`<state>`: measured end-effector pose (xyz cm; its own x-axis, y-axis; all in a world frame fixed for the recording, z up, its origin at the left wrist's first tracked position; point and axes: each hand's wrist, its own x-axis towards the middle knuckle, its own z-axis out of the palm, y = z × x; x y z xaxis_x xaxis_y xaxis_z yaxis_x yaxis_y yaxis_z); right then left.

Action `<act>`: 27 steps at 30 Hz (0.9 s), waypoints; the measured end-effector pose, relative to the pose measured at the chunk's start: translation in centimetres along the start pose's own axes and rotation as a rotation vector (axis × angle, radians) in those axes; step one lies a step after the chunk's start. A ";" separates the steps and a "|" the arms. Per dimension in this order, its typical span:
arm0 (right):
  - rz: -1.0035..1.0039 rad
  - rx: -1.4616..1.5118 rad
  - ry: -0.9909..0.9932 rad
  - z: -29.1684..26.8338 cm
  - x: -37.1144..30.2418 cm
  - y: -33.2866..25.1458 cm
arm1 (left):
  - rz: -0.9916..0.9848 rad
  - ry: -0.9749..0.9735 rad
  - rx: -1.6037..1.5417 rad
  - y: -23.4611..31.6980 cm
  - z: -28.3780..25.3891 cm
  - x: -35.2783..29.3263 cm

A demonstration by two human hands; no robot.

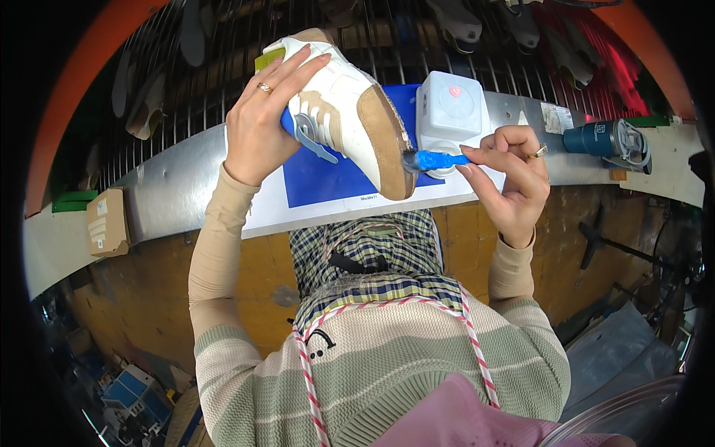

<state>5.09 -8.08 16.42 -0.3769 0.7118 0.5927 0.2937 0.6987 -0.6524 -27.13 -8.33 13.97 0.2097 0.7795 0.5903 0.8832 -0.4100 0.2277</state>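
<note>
My left hand [267, 112] grips a white and tan shoe upper [346, 112] around its heel and ankle opening. The upper is tilted, its toe pointing toward me and to the right, and grey laces hang from its front. Between the thumb and fingers of my right hand [514, 175] is a small brush with a blue handle [445, 159]. Its bristles touch the rough lower edge of the upper near the toe. Just beyond the brush stands a white plastic container [450, 104] with a small pink mark on top.
A blue and white sheet [328, 182] covers part of the metal ledge [175, 175]. Beyond it runs a rack of dark rods [395, 56] carrying shoe parts. A blue tumbler [596, 140] stands at the right, a cardboard box [106, 222] at the left.
</note>
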 end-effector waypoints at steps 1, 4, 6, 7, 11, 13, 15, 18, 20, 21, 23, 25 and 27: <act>0.007 0.017 -0.003 0.0 0.0 0.0 | -0.001 -0.009 0.003 -0.1 0.0 0.0; 0.021 0.042 -0.016 -0.1 -0.1 -0.2 | -0.011 -0.030 -0.035 -0.2 -0.2 -0.1; 0.006 0.038 -0.017 -0.2 0.0 -0.4 | -0.019 -0.055 -0.078 -0.2 -0.4 -0.1; -0.010 0.029 -0.013 -0.2 0.0 -0.4 | -0.023 -0.067 -0.099 -0.2 -0.5 -0.1; -0.076 -0.006 0.022 0.0 0.4 -0.4 | -0.106 -0.159 -0.193 0.2 -0.8 -0.5; -0.120 -0.023 0.036 -0.1 0.7 -0.4 | -0.143 -0.211 -0.260 0.5 -0.7 -0.8; -0.150 -0.026 0.044 -0.1 1.0 -0.3 | -0.144 -0.239 -0.352 0.5 -0.5 -1.0; -0.173 -0.011 0.052 0.0 1.5 -0.4 | -0.242 -0.362 -0.484 0.6 -0.5 -1.8; -0.185 -0.004 0.053 0.1 1.9 -0.4 | -0.268 -0.409 -0.557 0.7 -0.4 -2.3; -0.197 -0.006 0.056 0.2 2.0 -0.4 | -0.285 -0.437 -0.591 0.8 -0.4 -2.5; -0.215 -0.014 0.045 0.3 2.3 -0.4 | -0.330 -0.531 -0.662 0.8 -0.3 -2.8; -0.210 0.006 0.041 0.4 2.4 -0.4 | -0.410 -0.639 -0.767 1.0 -0.3 -3.1; -0.201 0.015 0.016 0.4 2.4 -0.5 | -0.461 -0.733 -0.811 1.0 -0.3 -3.4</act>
<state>3.69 -6.72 17.96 -0.4126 0.5589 0.7193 0.2010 0.8260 -0.5266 -27.12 -11.57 12.43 0.3646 0.9093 -0.2007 0.4701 0.0063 0.8826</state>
